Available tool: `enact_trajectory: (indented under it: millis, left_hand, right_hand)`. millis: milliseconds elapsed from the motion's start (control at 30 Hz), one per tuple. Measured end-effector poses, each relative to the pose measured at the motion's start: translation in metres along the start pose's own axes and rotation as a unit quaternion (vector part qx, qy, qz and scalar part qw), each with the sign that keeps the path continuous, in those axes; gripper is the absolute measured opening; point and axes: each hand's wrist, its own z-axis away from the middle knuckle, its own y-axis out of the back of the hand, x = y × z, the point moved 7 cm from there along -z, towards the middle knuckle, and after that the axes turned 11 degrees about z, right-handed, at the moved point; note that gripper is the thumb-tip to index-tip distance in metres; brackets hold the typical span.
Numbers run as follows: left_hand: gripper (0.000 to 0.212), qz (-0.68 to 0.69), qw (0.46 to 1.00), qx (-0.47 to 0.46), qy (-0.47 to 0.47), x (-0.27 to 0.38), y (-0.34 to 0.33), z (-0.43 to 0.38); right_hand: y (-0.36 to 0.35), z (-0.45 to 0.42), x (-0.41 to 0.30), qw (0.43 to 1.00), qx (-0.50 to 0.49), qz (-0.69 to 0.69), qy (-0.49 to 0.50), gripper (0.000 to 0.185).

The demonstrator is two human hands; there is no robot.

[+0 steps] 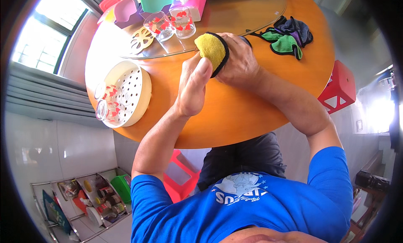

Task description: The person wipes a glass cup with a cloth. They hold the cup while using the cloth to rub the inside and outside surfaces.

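A yellow microfiber cloth with black edging (pixel 211 51) is bunched between my two hands above the front of the round wooden table (pixel 220 117). My left hand (pixel 193 85) grips it from the left, thumb pressed against its lower side. From the right, my right hand (pixel 237 60) wraps around the cloth with bent fingers. Whether something lies inside the cloth is hidden by the hands. Just beyond them, two clear glasses with red patterns, a left one (pixel 160 27) and a right one (pixel 182 24), stand on the glass turntable (pixel 239 13).
To the left, a cream perforated basket (pixel 146 95) holds glasses with red patterns (pixel 111 110). A yellow openwork trivet (pixel 141 40), a pink tissue box (pixel 198 5) and plastic containers (pixel 157 0) sit farther back. Green and dark cloths (pixel 288 38) lie right. Red stools (pixel 341 85) stand beside and under the table.
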Motion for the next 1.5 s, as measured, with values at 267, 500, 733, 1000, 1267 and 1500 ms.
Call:
enact_trajectory:
  millis: [267,500,733,1000,1267,1500]
  left_hand:
    - [0.073,-0.296,0.938,-0.142,-0.110,0.028,-0.017,0.005]
    - [0.069,-0.349,0.920,-0.172,-0.052,0.029,-0.013,-0.009]
    - [0.071,-0.360,0.916,-0.166,-0.057,0.038,-0.016,-0.004]
    - [0.047,-0.266,0.949,-0.118,-0.121,0.039,-0.020,-0.005]
    - [0.044,-0.236,0.903,-0.187,-0.307,0.029,-0.049,0.009]
    - [0.036,-0.275,0.880,-0.144,-0.358,0.047,-0.056,0.004]
  right_hand:
    - [-0.022,0.001,0.021,0.777,-0.280,-0.513,-0.234,0.042]
    - [-0.035,0.014,0.025,0.727,-0.324,-0.542,-0.271,0.046]
    - [-0.031,0.022,0.028,0.633,-0.318,-0.641,-0.295,0.045]
    - [-0.043,0.040,0.027,0.528,-0.273,-0.684,-0.424,0.040]
    - [-0.055,0.057,0.024,0.331,-0.184,-0.812,-0.444,0.027]
    - [-0.123,0.131,-0.011,0.111,0.077,-0.868,-0.477,0.042]
